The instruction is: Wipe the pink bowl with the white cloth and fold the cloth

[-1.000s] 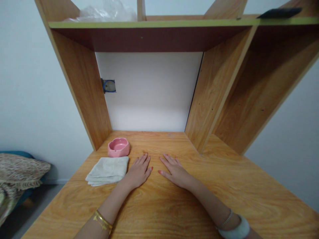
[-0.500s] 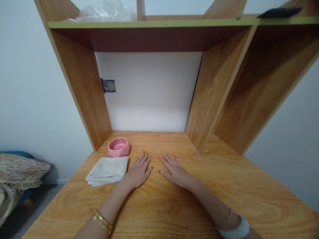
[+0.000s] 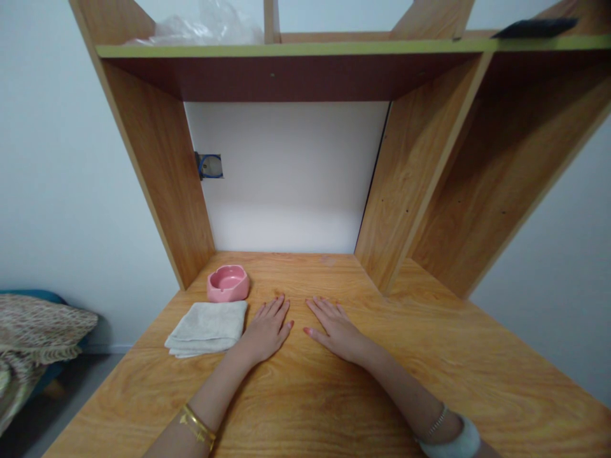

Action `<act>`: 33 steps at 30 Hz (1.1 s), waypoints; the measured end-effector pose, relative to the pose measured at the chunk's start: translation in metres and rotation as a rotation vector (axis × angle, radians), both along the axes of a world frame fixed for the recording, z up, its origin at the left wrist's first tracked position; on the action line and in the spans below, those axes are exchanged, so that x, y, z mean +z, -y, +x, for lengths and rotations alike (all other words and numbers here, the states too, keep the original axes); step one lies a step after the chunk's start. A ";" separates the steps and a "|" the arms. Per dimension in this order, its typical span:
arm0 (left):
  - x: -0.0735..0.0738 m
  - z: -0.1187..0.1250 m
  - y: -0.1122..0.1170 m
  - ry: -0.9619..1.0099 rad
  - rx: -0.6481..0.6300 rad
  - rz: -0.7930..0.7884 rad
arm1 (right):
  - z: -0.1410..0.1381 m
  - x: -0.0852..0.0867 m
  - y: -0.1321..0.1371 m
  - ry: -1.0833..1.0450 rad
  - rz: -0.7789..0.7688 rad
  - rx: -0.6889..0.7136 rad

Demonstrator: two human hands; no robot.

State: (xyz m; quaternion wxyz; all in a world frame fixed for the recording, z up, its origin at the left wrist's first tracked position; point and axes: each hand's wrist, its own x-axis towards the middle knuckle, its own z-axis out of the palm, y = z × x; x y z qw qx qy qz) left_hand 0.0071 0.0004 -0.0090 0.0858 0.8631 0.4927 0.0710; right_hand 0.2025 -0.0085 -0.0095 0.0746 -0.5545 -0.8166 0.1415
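Note:
Both hands lie flat, palms down, on a wooden desk (image 3: 315,401). My left hand (image 3: 267,329) is open, fingers pointing forward and thumb out to the right, holding nothing. Just left of it is a folded pale grey cloth (image 3: 207,327), its right edge close beside the hand and wrist. Behind the cloth stands a pink ashtray (image 3: 228,284) with notches in its rim; nothing shows inside. My right hand (image 3: 337,331) is open too, its thumb turned toward the left hand, with bare desk between the two.
Wooden side panels (image 3: 157,172) and a divider (image 3: 405,184) rise around the desk. Overhead runs a shelf (image 3: 305,49) bearing a clear plastic bag (image 3: 210,27) and a dark flat object (image 3: 537,27). A wall box (image 3: 210,166) shows blue wire. A patterned fabric (image 3: 42,324) lies at far left.
The view has shifted very slightly, so the scene sits a touch lower. Both hands, the cloth and the ashtray stay where they were on the desk.

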 end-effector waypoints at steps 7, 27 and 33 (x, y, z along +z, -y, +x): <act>0.002 0.000 0.001 0.020 -0.004 0.015 | 0.000 0.000 0.000 -0.020 0.002 -0.004; -0.002 -0.002 -0.002 0.003 -0.010 -0.002 | 0.001 -0.003 -0.001 -0.005 0.030 0.005; 0.001 -0.002 -0.001 0.052 -0.026 -0.009 | 0.000 -0.003 0.000 -0.009 0.034 0.003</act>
